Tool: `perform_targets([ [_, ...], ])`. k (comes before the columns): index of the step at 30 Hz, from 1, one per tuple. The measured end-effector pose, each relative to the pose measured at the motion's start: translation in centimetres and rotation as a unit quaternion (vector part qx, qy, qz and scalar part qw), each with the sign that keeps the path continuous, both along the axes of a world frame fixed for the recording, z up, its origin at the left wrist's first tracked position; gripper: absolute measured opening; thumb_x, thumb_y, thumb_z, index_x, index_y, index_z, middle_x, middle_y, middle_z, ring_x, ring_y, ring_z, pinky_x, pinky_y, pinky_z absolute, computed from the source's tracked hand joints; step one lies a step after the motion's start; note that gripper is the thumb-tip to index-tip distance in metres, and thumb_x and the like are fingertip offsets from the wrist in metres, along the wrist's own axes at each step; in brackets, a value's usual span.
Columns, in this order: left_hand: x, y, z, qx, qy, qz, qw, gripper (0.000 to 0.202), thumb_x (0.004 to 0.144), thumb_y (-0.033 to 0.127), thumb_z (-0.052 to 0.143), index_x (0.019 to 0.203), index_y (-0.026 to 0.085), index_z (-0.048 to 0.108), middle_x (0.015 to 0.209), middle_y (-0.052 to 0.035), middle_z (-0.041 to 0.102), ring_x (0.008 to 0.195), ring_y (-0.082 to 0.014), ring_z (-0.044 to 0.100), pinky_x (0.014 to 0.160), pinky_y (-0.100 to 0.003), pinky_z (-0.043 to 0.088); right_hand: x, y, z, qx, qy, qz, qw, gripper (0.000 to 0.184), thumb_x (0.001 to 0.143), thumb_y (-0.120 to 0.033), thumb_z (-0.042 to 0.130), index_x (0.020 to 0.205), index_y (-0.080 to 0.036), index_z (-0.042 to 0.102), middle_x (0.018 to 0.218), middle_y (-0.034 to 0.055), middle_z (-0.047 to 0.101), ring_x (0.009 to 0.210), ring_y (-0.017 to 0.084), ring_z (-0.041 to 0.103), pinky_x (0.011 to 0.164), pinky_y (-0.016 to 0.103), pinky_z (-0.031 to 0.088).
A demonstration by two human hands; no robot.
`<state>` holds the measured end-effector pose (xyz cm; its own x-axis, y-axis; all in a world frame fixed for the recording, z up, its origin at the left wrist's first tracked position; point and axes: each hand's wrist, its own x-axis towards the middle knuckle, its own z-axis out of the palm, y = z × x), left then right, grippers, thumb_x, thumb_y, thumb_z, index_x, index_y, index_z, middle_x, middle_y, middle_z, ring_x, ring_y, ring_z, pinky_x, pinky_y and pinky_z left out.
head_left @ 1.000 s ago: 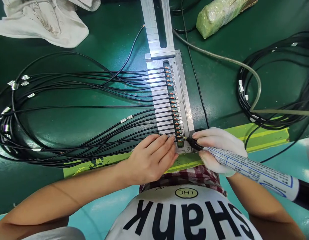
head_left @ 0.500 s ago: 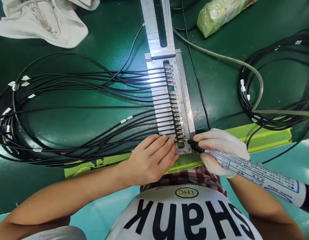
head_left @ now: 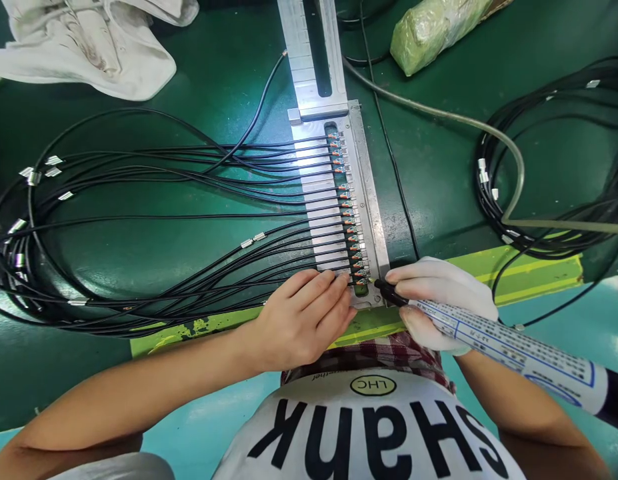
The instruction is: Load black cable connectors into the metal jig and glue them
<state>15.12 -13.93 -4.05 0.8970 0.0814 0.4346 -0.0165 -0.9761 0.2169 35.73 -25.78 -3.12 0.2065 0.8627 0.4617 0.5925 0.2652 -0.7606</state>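
Note:
My bare left hand [head_left: 306, 320] rests at the lower end of the metal fixture [head_left: 326, 233], its fingers closed on a black cable [head_left: 269, 293] close to the cable's end. A white glove covers my right hand [head_left: 441, 303], which grips a marker pen [head_left: 513, 350] with a white printed barrel and black front end. The pen's tip points left, at the lowest of the small connectors [head_left: 361, 272] in the fixture's slot; whether it touches cannot be told. Several cables run side by side across the fixture, their coppery ends lined up in that slot.
Cable loops [head_left: 19, 260] with silver tags spread over the left of the green table [head_left: 229, 80]. Another cable coil [head_left: 489, 180] and a grey hose [head_left: 439, 113] lie right. A film-wrapped bundle [head_left: 429, 37] and white cloth [head_left: 133, 60] sit at the back.
The view has shifted very slightly. Both hands, the pen and the cables hold the same places relative to the fixture.

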Motion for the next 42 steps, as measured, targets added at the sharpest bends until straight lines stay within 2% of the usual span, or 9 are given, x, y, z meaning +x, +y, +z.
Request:
perform_targets([
  [13,-0.02,-0.02,-0.1,-0.009,-0.001,-0.001,1.0,0.021,0.081,0.02,0.077,0.096,0.007,0.071,0.106,-0.0145,0.075,0.09,-0.0263,0.072,0.074,-0.038,0.059,-0.21,0.0,0.18,-0.013,0.005,-0.013,1.0,0.015,0.073,-0.015,0.069,0.086,-0.02,0.07,0.089,0.0074,0.076,0.076,0.022,0.074,0.068,0.036,0.06],
  [19,-0.09,-0.01,-0.08,-0.006,0.0,-0.002,1.0,0.02,0.082,0.021,0.076,0.097,0.007,0.071,0.106,-0.0137,0.076,0.091,-0.0259,0.072,0.075,-0.038,0.059,0.06,0.02,0.11,-0.014,-0.002,0.014,1.0,0.019,0.077,-0.012,0.068,0.095,-0.02,0.07,0.092,0.0116,0.076,0.08,0.024,0.074,0.07,0.037,0.06],
  [27,-0.09,-0.01,-0.13,-0.003,0.008,0.0,1.0,0.019,0.085,0.022,0.073,0.098,0.009,0.07,0.107,-0.0124,0.076,0.092,-0.0242,0.072,0.077,-0.037,0.059,-0.16,0.02,-0.01,-0.021,0.015,-0.009,1.0,0.026,0.076,-0.013,0.069,0.099,-0.026,0.07,0.094,0.008,0.076,0.079,0.024,0.073,0.067,0.038,0.061],
  [30,-0.06,0.0,-0.1,-0.001,0.01,0.002,1.0,0.017,0.086,0.022,0.072,0.098,0.009,0.071,0.106,-0.012,0.076,0.092,-0.0231,0.071,0.077,-0.036,0.059,-0.02,0.08,0.06,-0.021,0.008,0.013,1.0,0.027,0.076,-0.014,0.071,0.101,-0.024,0.07,0.095,0.0096,0.076,0.082,0.025,0.074,0.068,0.039,0.062],
  [38,-0.18,-0.01,-0.08,-0.01,0.012,-0.002,1.0,0.017,0.085,0.021,0.072,0.097,0.009,0.07,0.107,-0.0132,0.075,0.095,-0.0239,0.071,0.079,-0.037,0.059,-0.08,0.16,0.11,-0.025,0.009,-0.005,1.0,0.019,0.073,-0.014,0.07,0.091,-0.018,0.071,0.092,0.014,0.075,0.077,0.026,0.073,0.066,0.04,0.061],
  [42,-0.15,-0.01,-0.12,-0.009,0.014,0.0,1.0,0.016,0.086,0.022,0.072,0.096,0.01,0.07,0.106,-0.0125,0.075,0.094,-0.0234,0.071,0.078,-0.036,0.059,0.03,0.23,-0.13,-0.012,0.008,-0.003,1.0,0.018,0.07,-0.015,0.073,0.089,-0.016,0.071,0.092,0.0117,0.076,0.078,0.025,0.074,0.068,0.037,0.061],
])
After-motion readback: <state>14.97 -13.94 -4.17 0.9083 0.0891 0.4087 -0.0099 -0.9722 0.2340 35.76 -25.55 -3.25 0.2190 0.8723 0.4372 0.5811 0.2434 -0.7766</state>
